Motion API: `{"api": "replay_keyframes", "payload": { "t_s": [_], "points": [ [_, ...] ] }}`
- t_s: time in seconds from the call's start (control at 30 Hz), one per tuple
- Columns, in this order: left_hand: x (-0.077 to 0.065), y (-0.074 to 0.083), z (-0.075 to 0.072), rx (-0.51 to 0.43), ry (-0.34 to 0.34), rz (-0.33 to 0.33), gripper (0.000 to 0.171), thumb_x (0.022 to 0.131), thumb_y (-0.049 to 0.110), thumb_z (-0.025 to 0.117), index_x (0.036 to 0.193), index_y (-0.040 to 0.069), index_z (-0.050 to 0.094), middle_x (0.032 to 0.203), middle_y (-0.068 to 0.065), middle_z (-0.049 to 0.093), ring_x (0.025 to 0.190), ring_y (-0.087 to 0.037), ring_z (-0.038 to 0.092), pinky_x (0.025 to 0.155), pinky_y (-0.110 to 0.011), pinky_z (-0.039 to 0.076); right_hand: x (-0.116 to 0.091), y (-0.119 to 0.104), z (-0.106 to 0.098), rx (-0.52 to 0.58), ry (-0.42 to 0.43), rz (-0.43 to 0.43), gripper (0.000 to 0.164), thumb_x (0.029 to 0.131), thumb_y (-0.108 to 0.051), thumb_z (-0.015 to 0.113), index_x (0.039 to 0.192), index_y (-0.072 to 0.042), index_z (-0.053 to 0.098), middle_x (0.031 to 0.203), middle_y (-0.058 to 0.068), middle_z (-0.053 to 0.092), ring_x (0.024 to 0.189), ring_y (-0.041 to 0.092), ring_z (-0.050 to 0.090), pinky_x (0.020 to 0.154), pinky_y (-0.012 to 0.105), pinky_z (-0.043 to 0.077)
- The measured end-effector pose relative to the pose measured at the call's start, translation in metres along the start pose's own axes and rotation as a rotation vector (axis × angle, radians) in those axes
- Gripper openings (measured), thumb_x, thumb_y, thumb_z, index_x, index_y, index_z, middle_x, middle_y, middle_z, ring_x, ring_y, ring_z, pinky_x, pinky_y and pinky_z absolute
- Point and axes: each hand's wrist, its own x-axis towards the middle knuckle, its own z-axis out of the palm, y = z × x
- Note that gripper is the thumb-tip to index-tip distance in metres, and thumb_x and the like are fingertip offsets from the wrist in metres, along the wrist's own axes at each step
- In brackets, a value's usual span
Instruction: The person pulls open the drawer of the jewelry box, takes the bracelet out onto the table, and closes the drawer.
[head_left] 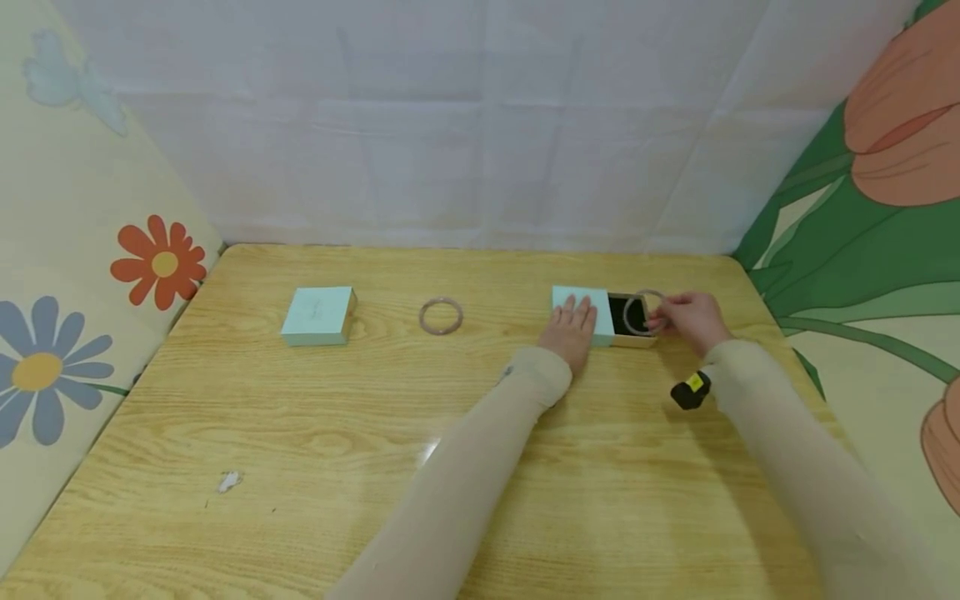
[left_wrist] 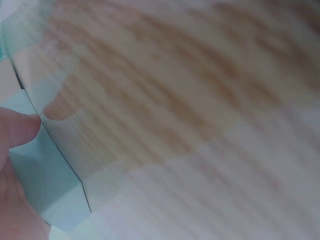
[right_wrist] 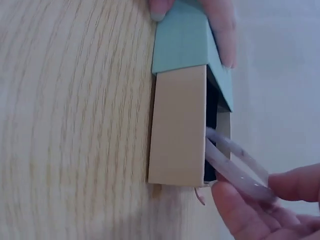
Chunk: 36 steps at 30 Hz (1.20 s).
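A pale, translucent bangle (right_wrist: 240,180) is pinched between the thumb and fingers of my right hand (head_left: 693,318). It tilts over the dark-lined drawer (right_wrist: 177,132) of a mint-green box, its far edge reaching into the opening. The drawer is pulled partway out to the right from the green sleeve (head_left: 601,310). My left hand (head_left: 570,335) lies on that sleeve with straight fingers on its top; in the left wrist view the thumb (left_wrist: 22,127) touches the sleeve's side. A small tab pokes out at the drawer's end in the right wrist view.
Left of the hands, a second bangle (head_left: 441,316) lies flat on the wooden table (head_left: 360,417). Farther left sits a closed mint-green box (head_left: 318,317). A small white scrap (head_left: 229,481) lies near the front left. Painted panels flank both sides, and a white cloth (head_left: 480,125) hangs behind.
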Motion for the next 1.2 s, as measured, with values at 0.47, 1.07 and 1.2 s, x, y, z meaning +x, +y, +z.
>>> {"api": "replay_keyframes", "payload": {
  "t_s": [0.47, 1.07, 1.2],
  "points": [
    [-0.001, 0.001, 0.000, -0.028, 0.009, -0.006, 0.054, 0.107, 0.015, 0.024, 0.157, 0.010, 0.004, 0.163, -0.007, -0.003, 0.148, -0.027, -0.003, 0.118, -0.037, 0.005, -0.021, 0.015, -0.005, 0.521, -0.039, 0.020, 0.066, 0.100, -0.006, 0.051, 0.150, 0.012, 0.011, 0.081, -0.003, 0.072, 0.077, 0.007, 0.071, 0.068, 0.020, 0.055],
    [0.001, 0.000, 0.001, -0.018, 0.007, -0.006, 0.056, 0.107, 0.017, 0.027, 0.157, 0.011, 0.004, 0.163, -0.006, -0.003, 0.148, -0.026, -0.003, 0.118, -0.037, 0.004, -0.037, 0.027, -0.013, 0.792, 0.011, 0.004, 0.067, 0.101, -0.002, 0.044, 0.150, 0.011, 0.001, 0.082, 0.004, 0.073, 0.074, 0.013, 0.072, 0.071, 0.022, 0.056],
    [0.002, 0.001, 0.003, -0.025, 0.024, -0.009, 0.056, 0.107, 0.017, 0.028, 0.157, 0.011, 0.005, 0.163, -0.006, -0.001, 0.148, -0.026, -0.002, 0.118, -0.037, 0.005, -0.037, 0.031, -0.015, 0.832, 0.029, -0.004, 0.049, 0.100, -0.001, 0.046, 0.145, 0.004, 0.028, 0.082, 0.006, 0.073, 0.075, 0.016, 0.072, 0.072, 0.023, 0.056]
  ]
}}
